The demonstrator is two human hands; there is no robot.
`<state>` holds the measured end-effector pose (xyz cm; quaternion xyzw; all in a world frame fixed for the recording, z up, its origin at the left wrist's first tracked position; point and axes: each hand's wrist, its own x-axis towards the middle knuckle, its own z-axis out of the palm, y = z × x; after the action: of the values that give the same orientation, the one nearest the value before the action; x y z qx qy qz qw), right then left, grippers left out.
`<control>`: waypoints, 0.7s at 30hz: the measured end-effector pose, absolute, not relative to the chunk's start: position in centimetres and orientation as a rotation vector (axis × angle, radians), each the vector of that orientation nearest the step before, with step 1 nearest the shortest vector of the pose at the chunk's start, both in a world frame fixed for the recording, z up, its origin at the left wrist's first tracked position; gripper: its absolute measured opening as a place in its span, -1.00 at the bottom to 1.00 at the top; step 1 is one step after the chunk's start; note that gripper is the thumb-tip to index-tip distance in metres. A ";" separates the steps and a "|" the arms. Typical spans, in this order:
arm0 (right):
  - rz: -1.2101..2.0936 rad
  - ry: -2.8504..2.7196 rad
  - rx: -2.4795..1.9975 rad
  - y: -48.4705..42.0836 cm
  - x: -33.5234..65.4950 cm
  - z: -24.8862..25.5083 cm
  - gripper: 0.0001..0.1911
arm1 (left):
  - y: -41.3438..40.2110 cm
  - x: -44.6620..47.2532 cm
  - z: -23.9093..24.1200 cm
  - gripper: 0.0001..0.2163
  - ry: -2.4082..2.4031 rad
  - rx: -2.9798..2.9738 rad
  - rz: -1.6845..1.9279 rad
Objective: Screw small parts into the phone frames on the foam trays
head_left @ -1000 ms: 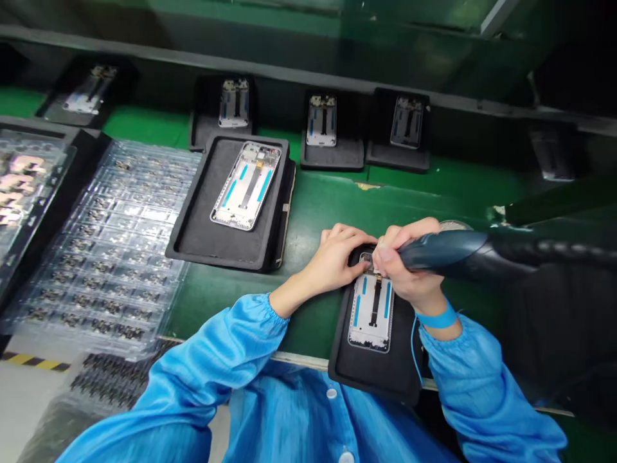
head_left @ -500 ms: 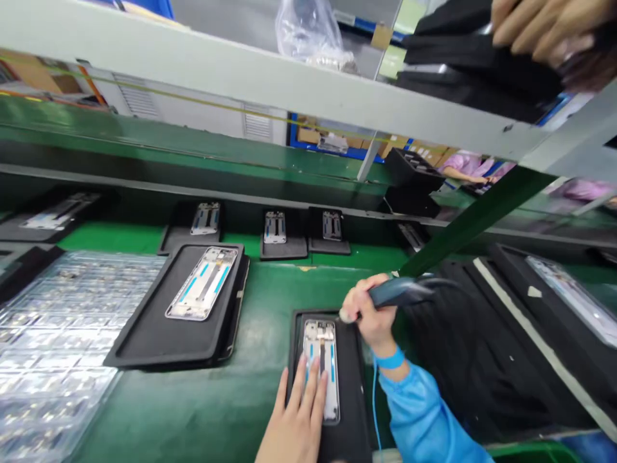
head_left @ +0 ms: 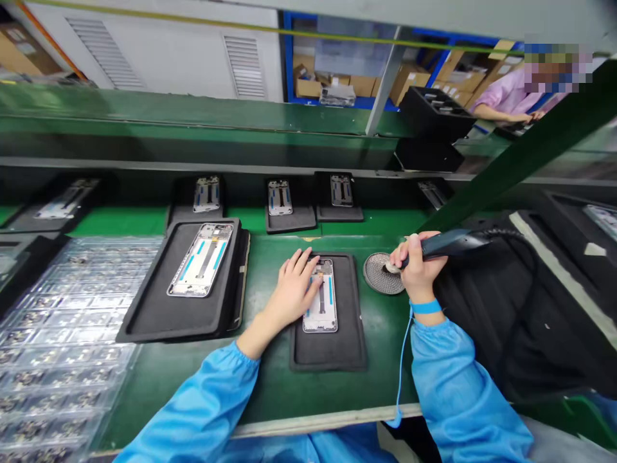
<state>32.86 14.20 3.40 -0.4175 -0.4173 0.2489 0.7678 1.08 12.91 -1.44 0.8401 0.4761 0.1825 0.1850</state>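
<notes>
My left hand (head_left: 295,288) lies with fingers spread over the upper left part of a phone frame (head_left: 322,313). That silver frame, with blue strips, rests in a black foam tray (head_left: 328,352) on the green bench. In my right hand (head_left: 418,269) is a dark corded electric screwdriver (head_left: 446,243), gripped by wrapped fingers. Its pale tip is over a round, grid-textured metal dish (head_left: 378,276) to the right of the tray; whether it touches the dish I cannot tell. A blue wrist strap (head_left: 427,307) with a cord circles my right wrist.
On the left, another phone frame (head_left: 201,260) lies on stacked foam trays (head_left: 168,315), beside clear plastic trays of small parts (head_left: 67,321). Several frames in trays line the back strip. A green post (head_left: 520,145) slants at right. A co-worker (head_left: 506,96) sits beyond.
My view has tilted downward. My right hand has carried the screwdriver from the tray's upper edge rightward to the round dish. My left hand has slid up to the frame's upper part.
</notes>
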 end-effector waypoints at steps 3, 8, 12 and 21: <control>0.549 -0.922 -0.920 14.7 32.7 3.0 -0.26 | 14.2 1.3 -1.8 -0.41 1.297 2.373 0.453; 0.539 -0.956 -0.935 14.8 32.9 2.6 -0.30 | 13.3 1.1 -2.1 -0.40 1.268 2.372 0.449; 0.525 -0.975 -0.942 14.7 33.3 2.5 -0.32 | 13.1 1.4 -1.8 -0.39 1.263 2.352 0.433; 0.508 -1.011 -0.994 14.6 33.4 2.6 -0.28 | 12.6 1.8 -1.4 -0.38 1.272 2.342 0.440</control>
<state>33.36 14.63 2.62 -0.4513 -0.4590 0.2306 0.7297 1.80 12.60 -1.38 0.8461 0.4596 0.1588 0.2184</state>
